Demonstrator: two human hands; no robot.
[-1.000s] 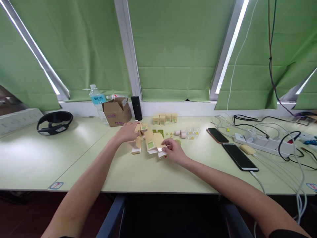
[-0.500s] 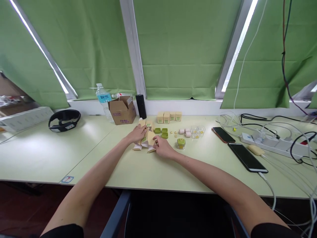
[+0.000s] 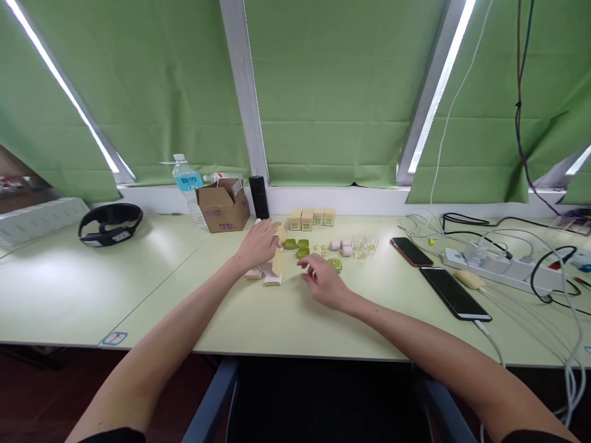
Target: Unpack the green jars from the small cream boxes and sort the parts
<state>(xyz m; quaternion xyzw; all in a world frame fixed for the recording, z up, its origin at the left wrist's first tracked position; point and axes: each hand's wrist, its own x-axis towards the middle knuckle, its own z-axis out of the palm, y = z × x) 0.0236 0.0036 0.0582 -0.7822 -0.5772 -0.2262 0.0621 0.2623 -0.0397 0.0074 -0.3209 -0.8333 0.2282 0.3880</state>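
My left hand (image 3: 259, 243) lies over a group of cream, partly unfolded small cartons (image 3: 273, 278), fingers stretched out and covering some of them. To its right, my right hand (image 3: 324, 282) hovers above the table, fingers curved and apart, with nothing seen in them. Just beyond it is a small container with a green lid (image 3: 335, 264), partly hidden by the hand. Behind the hands sit several small green trays (image 3: 303, 253), tiny yellowish pieces (image 3: 324, 247), pale pink cylinders (image 3: 346, 251) and clear cups (image 3: 361, 253).
Small cream boxes (image 3: 306, 222) stand at the back, near a black cylinder (image 3: 259, 197), a brown cardboard box (image 3: 226, 209) and a water bottle (image 3: 191, 191). A black headband device (image 3: 111, 225) lies left. Two phones (image 3: 455, 293), a power strip (image 3: 498, 267) and cables lie right.
My right hand has left the cartons and moved right, toward the green-lidded container. My left hand stays over the cartons, its fingers shifted slightly farther back. The view has turned slightly right.
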